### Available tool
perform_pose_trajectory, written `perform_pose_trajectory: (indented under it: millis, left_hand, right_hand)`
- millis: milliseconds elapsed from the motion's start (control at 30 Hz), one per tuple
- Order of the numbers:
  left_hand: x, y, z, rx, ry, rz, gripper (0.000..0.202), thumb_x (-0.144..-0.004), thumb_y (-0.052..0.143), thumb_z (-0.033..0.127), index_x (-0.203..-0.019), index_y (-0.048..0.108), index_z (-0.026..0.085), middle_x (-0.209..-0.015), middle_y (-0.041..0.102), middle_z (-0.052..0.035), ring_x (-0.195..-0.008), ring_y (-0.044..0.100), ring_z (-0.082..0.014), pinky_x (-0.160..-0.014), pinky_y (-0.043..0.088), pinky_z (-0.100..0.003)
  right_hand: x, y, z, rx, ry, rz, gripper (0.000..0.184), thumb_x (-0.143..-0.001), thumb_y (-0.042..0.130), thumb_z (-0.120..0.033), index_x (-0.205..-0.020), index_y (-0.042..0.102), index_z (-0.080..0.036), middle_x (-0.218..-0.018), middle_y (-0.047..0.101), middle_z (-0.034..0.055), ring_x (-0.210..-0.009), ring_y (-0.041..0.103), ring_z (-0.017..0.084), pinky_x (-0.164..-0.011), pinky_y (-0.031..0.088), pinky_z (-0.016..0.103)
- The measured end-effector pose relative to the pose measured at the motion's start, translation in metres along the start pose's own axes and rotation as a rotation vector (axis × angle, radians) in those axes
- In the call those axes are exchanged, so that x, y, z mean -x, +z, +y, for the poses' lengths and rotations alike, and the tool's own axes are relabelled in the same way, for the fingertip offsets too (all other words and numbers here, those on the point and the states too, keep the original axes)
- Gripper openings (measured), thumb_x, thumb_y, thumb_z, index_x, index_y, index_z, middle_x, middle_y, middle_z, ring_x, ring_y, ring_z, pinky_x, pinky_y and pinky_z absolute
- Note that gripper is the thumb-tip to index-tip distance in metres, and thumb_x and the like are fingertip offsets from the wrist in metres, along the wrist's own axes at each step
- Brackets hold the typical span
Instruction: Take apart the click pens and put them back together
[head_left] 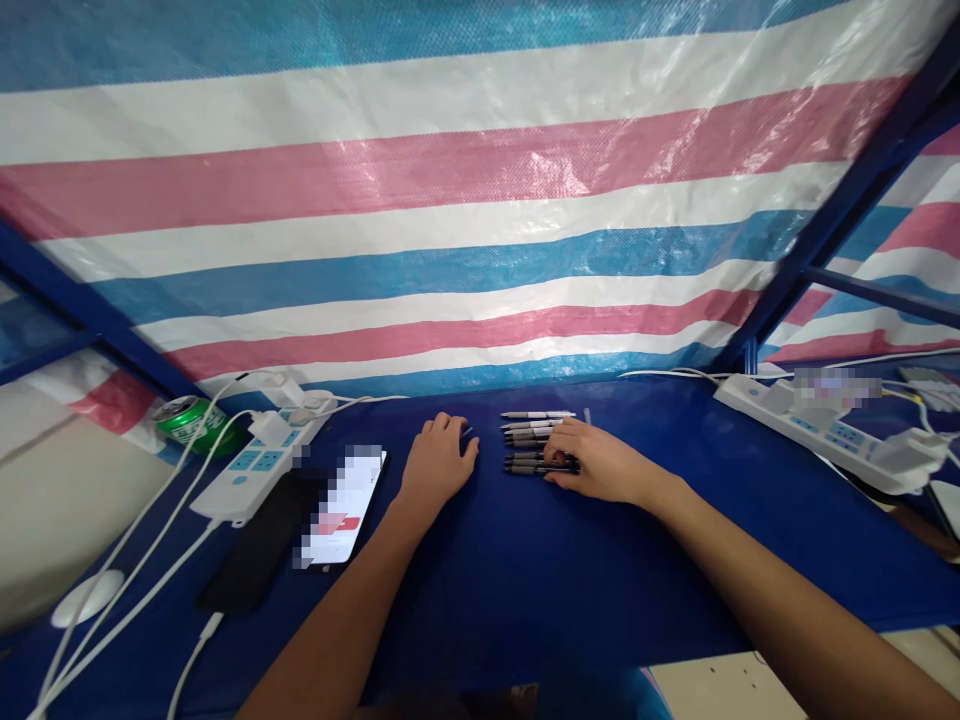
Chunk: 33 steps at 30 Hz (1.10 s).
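Several pens lie in a stacked row on the blue tabletop, tips to the left. A white pen (538,414) is farthest back, and grey-and-black pens (523,462) are nearest me. My right hand (594,462) rests over the right ends of the nearer pens, its thumb and fingers curled round a dark one. My left hand (439,462) lies on the table to the left of the row, apart from the pens. Its fingers are bent, with a small, thin thing (468,432) at the fingertips, too small to name. A short clear piece (587,415) lies beyond my right hand.
On the left are a lit phone (346,510), a dark phone-like slab (259,550), a power strip (259,462) with cables and a green can (196,424). Another power strip (832,430) sits at the right. A striped sheet (480,240) hangs behind the table.
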<state>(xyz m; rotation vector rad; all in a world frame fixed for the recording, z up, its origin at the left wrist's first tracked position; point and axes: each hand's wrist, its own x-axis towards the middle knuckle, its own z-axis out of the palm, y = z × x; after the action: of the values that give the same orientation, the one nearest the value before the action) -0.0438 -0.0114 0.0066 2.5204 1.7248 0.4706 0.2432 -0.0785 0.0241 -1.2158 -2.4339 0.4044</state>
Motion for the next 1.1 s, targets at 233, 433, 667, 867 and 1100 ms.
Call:
perform_pose_trajectory:
  millis: [233, 433, 667, 867, 1100]
  left_hand:
    - [0.0, -0.006, 0.001, 0.006, 0.056, -0.056, 0.02, -0.107, 0.049, 0.021, -0.111, 0.068, 0.019, -0.114, 0.068, -0.0111, -0.105, 0.062, -0.0274, -0.092, 0.046, -0.039]
    - [-0.004, -0.01, 0.002, 0.058, 0.038, -0.035, 0.024, -0.108, 0.048, 0.029, -0.109, 0.07, 0.019, -0.114, 0.068, -0.0111, -0.106, 0.063, -0.0272, -0.095, 0.047, -0.039]
    - [-0.006, -0.046, -0.022, 0.012, -0.099, -0.207, 0.053, -0.101, 0.048, 0.064, -0.111, 0.072, 0.018, -0.119, 0.069, -0.016, -0.114, 0.063, -0.0355, -0.098, 0.047, -0.045]
    - [0.003, -0.057, -0.04, 0.091, -0.082, -0.437, 0.03, -0.085, 0.072, 0.047, -0.103, 0.07, 0.023, -0.106, 0.075, -0.008, -0.092, 0.071, -0.0278, -0.073, 0.049, -0.034]
    - [-0.002, -0.038, -0.035, 0.169, 0.066, -0.309, 0.012, -0.098, 0.057, 0.03, -0.1, 0.068, 0.024, -0.105, 0.074, -0.0071, -0.089, 0.07, -0.0246, -0.077, 0.05, -0.035]
  right_hand:
    - [0.005, -0.005, 0.026, 0.05, 0.214, 0.202, 0.017, -0.105, 0.056, -0.034, -0.105, 0.068, -0.023, -0.102, 0.073, 0.0066, -0.096, 0.066, 0.023, -0.086, 0.05, 0.036]
    - [0.011, 0.0, 0.059, 0.186, 0.48, 0.213, 0.015, -0.102, 0.056, -0.026, -0.111, 0.067, -0.02, -0.103, 0.072, 0.0088, -0.091, 0.068, 0.023, -0.085, 0.049, 0.033]
    - [0.013, -0.001, 0.068, 0.202, 0.637, 0.142, 0.023, -0.098, 0.061, -0.026, -0.119, 0.062, -0.017, -0.113, 0.073, 0.0126, -0.097, 0.071, 0.024, -0.086, 0.048, 0.033]
    - [0.02, -0.002, 0.079, 0.315, 0.754, 0.125, 0.025, -0.098, 0.061, -0.027, -0.12, 0.062, -0.017, -0.109, 0.073, 0.0158, -0.098, 0.072, 0.03, -0.082, 0.05, 0.037]
    - [0.028, 0.006, 0.091, 0.444, 0.652, 0.189, 0.028, -0.103, 0.046, -0.017, -0.125, 0.061, -0.01, -0.111, 0.068, 0.0239, -0.09, 0.072, 0.031, -0.085, 0.054, 0.042]
